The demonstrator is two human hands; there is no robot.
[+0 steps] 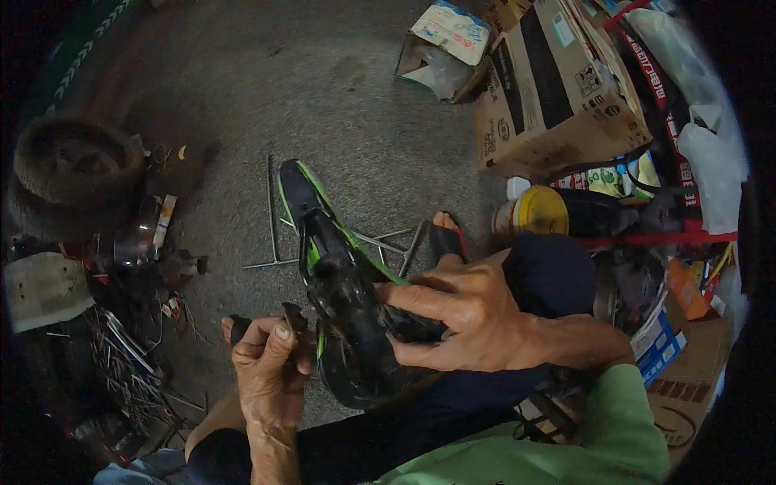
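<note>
Wears a green shirt (493, 453) and dark trousers (347, 444). With the left hand (263, 360) nearly closed, pinches a small dark piece (293, 317) between thumb and bent fingers. With the right hand (461, 311) half curled, holds a long black-and-green part (343, 299) by the right side, with thumb and forefinger set apart around a black section; cannot tell how tightly. Has that part between the knees, just right of the left hand, with the broad end near the lap and the narrow, green-edged end pointed away. Sets sandalled feet (445, 240) on either side of it. To the right, has a blue-and-white box (659, 347) close by; to the left, a tangled heap of metal tools (129, 339). Beyond the hands, has thin metal rods (272, 218) on the dark ground (242, 97), partly hidden behind the part. Further out, faces a thick tire (81, 206) at left, a yellow-topped can (541, 212) at right, then a large cardboard box (558, 89) and, near it, a small open carton (449, 36) with clear plastic inside.
</note>
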